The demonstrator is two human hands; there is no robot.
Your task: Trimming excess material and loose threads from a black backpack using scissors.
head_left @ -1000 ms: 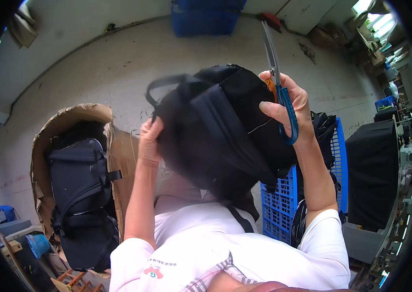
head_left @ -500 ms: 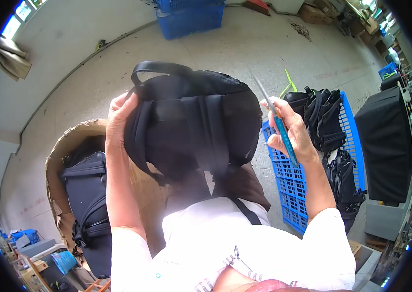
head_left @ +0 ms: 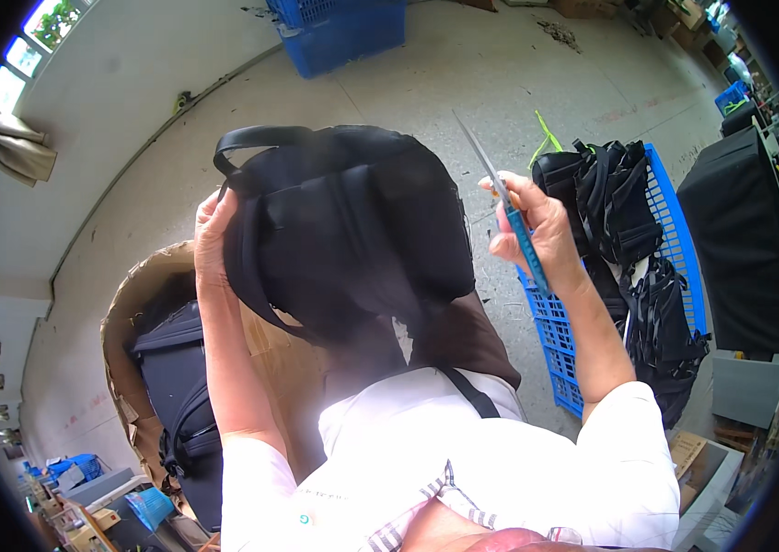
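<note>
A black backpack (head_left: 316, 221) hangs in front of me above my lap, its carry loop at the upper left and its padded straps facing up. My left hand (head_left: 214, 230) grips its left edge below the loop, the fingers mostly hidden behind the fabric. Apart from the bag's right side, my right hand (head_left: 536, 230) is closed round a slim pointed tool (head_left: 523, 241) with a teal handle and a long, thin metal blade. Its tip points up and to the left, toward the far side. The tool's exact kind is unclear.
At my left stands an open cardboard box (head_left: 122, 340) holding black bags (head_left: 182, 368). On the right, a blue plastic crate (head_left: 684, 239) holds several black backpacks (head_left: 624, 202), with a bright green strap (head_left: 548, 136) sticking out. Blue bins (head_left: 343, 37) stand farther off by the wall.
The backpack and my left hand have shifted slightly left, and the bag has tilted. My right hand has moved a little left with the pointed tool. The view has turned slightly.
</note>
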